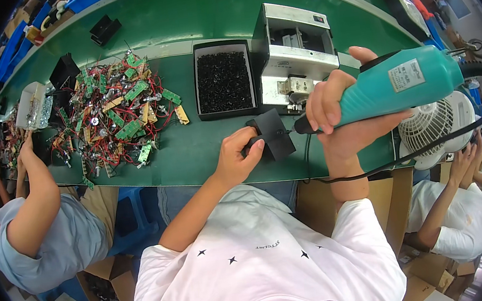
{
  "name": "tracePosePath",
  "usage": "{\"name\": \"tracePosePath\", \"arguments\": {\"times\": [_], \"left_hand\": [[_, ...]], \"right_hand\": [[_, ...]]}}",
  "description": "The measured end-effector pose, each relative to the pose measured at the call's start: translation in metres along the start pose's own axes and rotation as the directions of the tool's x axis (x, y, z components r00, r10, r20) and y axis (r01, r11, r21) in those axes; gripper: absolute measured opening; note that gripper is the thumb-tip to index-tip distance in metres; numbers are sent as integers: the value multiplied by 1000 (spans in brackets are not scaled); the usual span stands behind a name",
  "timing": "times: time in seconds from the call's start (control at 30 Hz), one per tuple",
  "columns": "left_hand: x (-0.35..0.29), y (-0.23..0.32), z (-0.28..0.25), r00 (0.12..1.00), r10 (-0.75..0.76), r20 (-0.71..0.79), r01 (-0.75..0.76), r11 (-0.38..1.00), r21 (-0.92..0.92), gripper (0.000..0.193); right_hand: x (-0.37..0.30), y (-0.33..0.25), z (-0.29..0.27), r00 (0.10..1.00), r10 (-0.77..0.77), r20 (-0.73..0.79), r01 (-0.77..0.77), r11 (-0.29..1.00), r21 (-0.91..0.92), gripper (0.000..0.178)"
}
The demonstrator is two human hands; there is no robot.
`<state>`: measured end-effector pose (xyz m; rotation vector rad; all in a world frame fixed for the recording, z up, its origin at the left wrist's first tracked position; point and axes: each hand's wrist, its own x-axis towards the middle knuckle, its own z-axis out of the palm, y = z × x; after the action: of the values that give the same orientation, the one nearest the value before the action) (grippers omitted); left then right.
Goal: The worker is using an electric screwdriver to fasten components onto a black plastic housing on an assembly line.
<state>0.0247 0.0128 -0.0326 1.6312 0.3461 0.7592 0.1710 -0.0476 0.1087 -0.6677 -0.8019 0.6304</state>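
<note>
My right hand [334, 107] is wrapped round a teal electric screwdriver [388, 89], which lies nearly level with its dark nose pointing left. My left hand [240, 153] grips a black plastic housing [277, 135] with a flat face, near the front edge of the green table. The screwdriver's tip meets or almost meets the right side of that face; I cannot tell which. Just beyond stands a silver screw feeder [295, 55]. To its left sits an open box [228, 114] filled with small black screws.
A heap of green circuit boards with red wires [124, 113] covers the table's left part. A white fan [432, 129] stands at the right, the screwdriver's black cable [431, 151] looping in front. Another black housing [105, 30] lies farther back. Co-workers sit on both sides.
</note>
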Motion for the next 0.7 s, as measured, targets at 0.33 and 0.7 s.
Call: {"name": "tracePosePath", "arguments": {"times": [0.33, 0.7], "left_hand": [[0, 6, 0, 1000, -17, -16, 17, 1000, -9, 8], [1, 3, 1, 1000, 12, -24, -12, 1000, -6, 8]], "right_hand": [[-3, 9, 1, 998, 69, 0, -69, 998, -1, 102], [-5, 17, 3, 988, 121, 100, -110, 988, -109, 98]]}}
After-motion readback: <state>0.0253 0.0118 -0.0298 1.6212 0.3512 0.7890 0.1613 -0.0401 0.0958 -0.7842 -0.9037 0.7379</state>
